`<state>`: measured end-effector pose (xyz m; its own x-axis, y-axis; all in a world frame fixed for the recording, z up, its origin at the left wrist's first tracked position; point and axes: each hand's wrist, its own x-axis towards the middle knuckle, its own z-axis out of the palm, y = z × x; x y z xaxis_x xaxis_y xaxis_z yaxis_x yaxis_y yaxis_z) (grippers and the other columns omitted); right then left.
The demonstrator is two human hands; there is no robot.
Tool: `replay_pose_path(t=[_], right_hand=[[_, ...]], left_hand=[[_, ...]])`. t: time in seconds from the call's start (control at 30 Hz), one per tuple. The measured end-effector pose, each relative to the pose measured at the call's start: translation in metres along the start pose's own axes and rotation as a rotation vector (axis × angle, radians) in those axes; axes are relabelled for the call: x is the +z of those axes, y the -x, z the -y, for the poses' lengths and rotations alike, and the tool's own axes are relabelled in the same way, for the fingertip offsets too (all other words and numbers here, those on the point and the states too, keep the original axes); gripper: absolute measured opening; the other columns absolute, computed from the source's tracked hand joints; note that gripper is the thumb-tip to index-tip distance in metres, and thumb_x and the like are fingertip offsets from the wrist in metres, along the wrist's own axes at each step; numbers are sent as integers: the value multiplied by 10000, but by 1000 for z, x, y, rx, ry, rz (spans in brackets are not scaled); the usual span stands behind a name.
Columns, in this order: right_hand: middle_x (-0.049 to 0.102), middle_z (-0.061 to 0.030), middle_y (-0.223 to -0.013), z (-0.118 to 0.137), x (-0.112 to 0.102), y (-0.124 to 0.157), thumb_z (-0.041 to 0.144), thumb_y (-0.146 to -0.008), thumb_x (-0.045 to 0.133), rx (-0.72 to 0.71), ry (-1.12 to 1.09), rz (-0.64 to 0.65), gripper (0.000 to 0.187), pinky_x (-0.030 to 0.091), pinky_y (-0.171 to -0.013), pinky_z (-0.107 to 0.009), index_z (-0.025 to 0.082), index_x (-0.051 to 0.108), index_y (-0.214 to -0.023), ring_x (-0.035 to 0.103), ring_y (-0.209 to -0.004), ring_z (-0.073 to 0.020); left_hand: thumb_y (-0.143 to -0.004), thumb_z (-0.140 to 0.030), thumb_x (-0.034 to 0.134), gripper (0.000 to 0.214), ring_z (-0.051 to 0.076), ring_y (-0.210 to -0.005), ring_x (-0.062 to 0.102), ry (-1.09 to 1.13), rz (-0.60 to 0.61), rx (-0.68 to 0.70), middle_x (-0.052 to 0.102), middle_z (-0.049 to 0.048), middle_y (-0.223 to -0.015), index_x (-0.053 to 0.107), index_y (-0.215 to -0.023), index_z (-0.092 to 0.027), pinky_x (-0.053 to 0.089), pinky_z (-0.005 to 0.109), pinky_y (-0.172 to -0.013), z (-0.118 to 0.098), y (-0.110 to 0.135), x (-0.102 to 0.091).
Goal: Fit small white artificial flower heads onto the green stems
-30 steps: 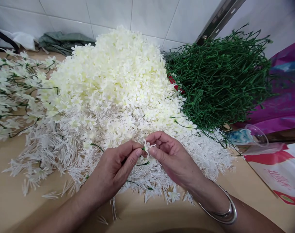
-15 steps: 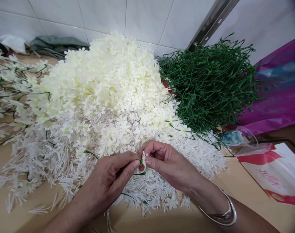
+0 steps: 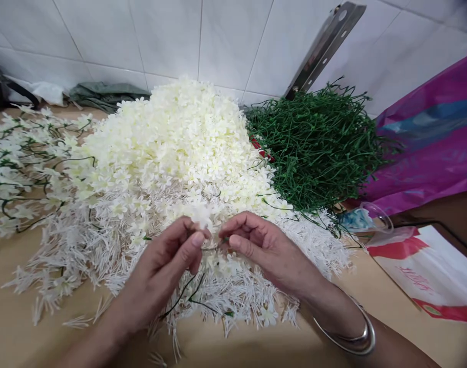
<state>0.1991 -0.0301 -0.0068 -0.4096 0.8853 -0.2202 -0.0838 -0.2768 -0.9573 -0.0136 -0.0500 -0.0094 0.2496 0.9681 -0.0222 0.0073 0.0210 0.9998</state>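
Above the pile, my left hand [image 3: 172,255] has its thumb and forefinger pinched on a green plastic stem [image 3: 190,292]. A blurred white artificial flower [image 3: 203,216] shows just beyond those fingertips. Opposite, my right hand [image 3: 262,250] pinches a green tip of the stem between thumb and bent forefinger. A thin dark length of it spans the small gap between the hands, and forked branches hang below. Beneath both hands lie white stamen sprigs [image 3: 252,291] and loose flowers. A large heap of white flower heads [image 3: 187,138] rises behind.
A bushy heap of green stems [image 3: 317,148] stands at right, beside a purple plastic bag [image 3: 425,148]. Flowered stems [image 3: 22,168] spread at left. A clear plastic cup [image 3: 377,217] and a red-and-white packet [image 3: 421,271] lie at right. Tiled wall [image 3: 168,36] closes the back.
My hands have moved apart; before, they met at the flower. The flower is now by my left fingertips, and my right fingers hold a green tip. The view has tilted up slightly.
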Motion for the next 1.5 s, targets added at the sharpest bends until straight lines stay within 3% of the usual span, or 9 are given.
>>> replay_pose_path(t=[0.17, 0.3, 0.53, 0.7, 0.9, 1.03, 1.2, 1.37, 1.5], right_hand=[[698, -29, -905, 26, -28, 0, 395, -921, 756, -180, 340, -134, 184, 519, -792, -339, 234, 696, -983, 648, -855, -180], [685, -49, -929, 41, -49, -4, 276, -926, 689, -358, 941, -347, 51, 477, -802, -370, 225, 692, -932, 623, -862, -213], [675, -79, -900, 48, -57, -15, 139, -909, 647, -177, 1632, -353, 96, 394, -746, -369, 178, 694, -835, 623, -828, -249], [689, -21, -773, 71, -46, -19, 107, -895, 612, -248, 1470, -358, 153, 358, -652, -313, 207, 658, -789, 577, -662, -172], [694, -11, -736, 88, -47, -24, 126, -896, 611, -336, 1320, -458, 120, 383, -640, -303, 213, 646, -822, 582, -658, -166], [709, -20, -768, 80, -55, -26, 170, -906, 596, -365, 1211, -413, 82, 418, -654, -304, 205, 668, -888, 595, -681, -167], [692, -14, -736, 79, -60, -27, 196, -874, 610, -368, 1129, -405, 94, 417, -648, -304, 200, 694, -831, 579, -667, -161], [671, -9, -718, 81, -58, -30, 262, -869, 656, -358, 907, -347, 95, 399, -593, -289, 193, 722, -871, 545, -650, -147], [641, -1, -716, 74, -52, -33, 306, -864, 706, -320, 758, -249, 125, 408, -611, -301, 185, 736, -857, 522, -660, -140]], left_hand=[[-852, -363, 849, 274, 79, -603, 396, 306, -168, -36, 385, -78, -673, 657, -1008, -247, 456, 152, -603, 7, -3, -13], [-809, -347, 891, 284, 57, -589, 391, 422, -221, -52, 340, -90, -655, 719, -1017, -260, 481, 126, -633, 12, -7, -13], [-688, -415, 965, 324, 92, -765, 674, 496, -396, -115, 668, -23, -828, 783, -850, -202, 572, 180, -784, 17, -12, -11], [-658, -411, 974, 320, 199, -1050, 733, 463, -448, -100, 730, 43, -1136, 778, -755, -177, 572, 318, -1038, 14, -16, -8], [-804, -407, 879, 211, 223, -1112, 728, 354, -414, -12, 720, 47, -1241, 833, -903, -227, 595, 362, -1056, 18, -14, -12], [-903, -357, 784, 137, 284, -1493, 470, 209, -379, 63, 702, 59, -1321, 842, -973, -255, 573, 301, -1082, 19, -12, -15], [-931, -338, 741, 132, 296, -1584, 330, 130, -376, 82, 688, 57, -1368, 812, -1028, -283, 617, 288, -1008, 11, -9, -13], [-910, -333, 749, 215, 314, -1346, 621, 96, -394, 98, 596, 49, -1493, 772, -1118, -285, 636, 332, -929, 14, -6, -15], [-987, -337, 635, 218, 197, -902, 705, 1, -314, 13, 741, 53, -989, 792, -1114, -256, 581, 311, -875, 23, -2, -21]])
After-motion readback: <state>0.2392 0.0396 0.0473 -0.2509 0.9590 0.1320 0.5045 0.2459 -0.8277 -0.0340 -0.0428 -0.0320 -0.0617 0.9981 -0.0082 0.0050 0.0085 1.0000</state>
